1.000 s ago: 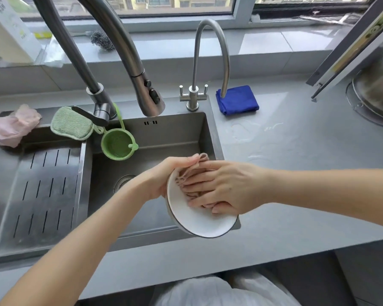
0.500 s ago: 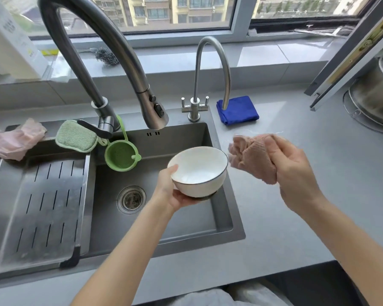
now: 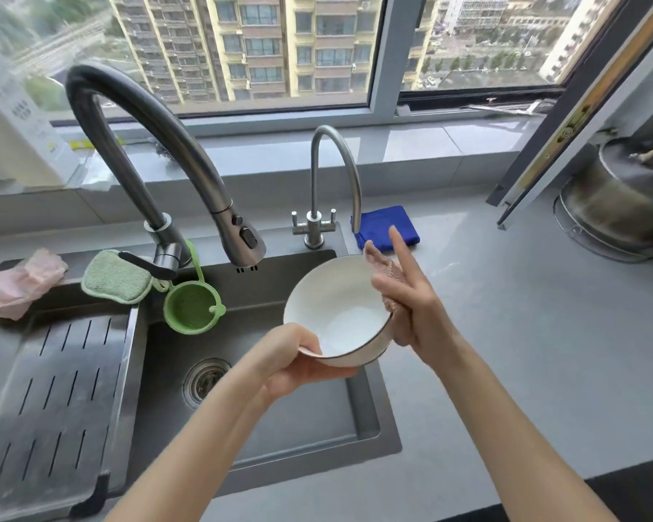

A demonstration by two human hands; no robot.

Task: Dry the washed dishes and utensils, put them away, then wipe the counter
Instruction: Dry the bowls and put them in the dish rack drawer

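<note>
cloth work moves from the inside of the bowl (image 3: 336, 307) to its outside. a second ago the right hand (image 3: 411, 307) is rubbing the pink cloth (image 3: 387, 273) around the inner wall. half a second ago it lifts clear to the right, and now it is back, holding the cloth against the bowl's outer right side. the index finger sticks straight up. the other fingers seem to curl round the cloth behind the rim, though the bowl hides most of that grip. the left hand (image 3: 295, 363) grips the near rim, thumb inside and fingers underneath, and holds the bowl in the air above the sink (image 3: 298, 427), tipped a little toward the person. the inside looks done, so the outer wall and foot are probably what's left before this bowl can be put away.

the grey tabletop (image 3: 506, 333) runs right of the sink and carries a folded blue cloth (image 3: 387, 227) just behind the hands and a steel pot (image 3: 619, 205) at the far right. left of the basin are a slotted drain tray (image 3: 53, 389), a green sponge (image 3: 115, 276), a green strainer (image 3: 191, 307) hung from the big faucet (image 3: 148, 145) and a crumpled pink glove (image 3: 16, 284). a window (image 3: 279, 50) behind looks onto apartment blocks — daylight throughout.
</note>
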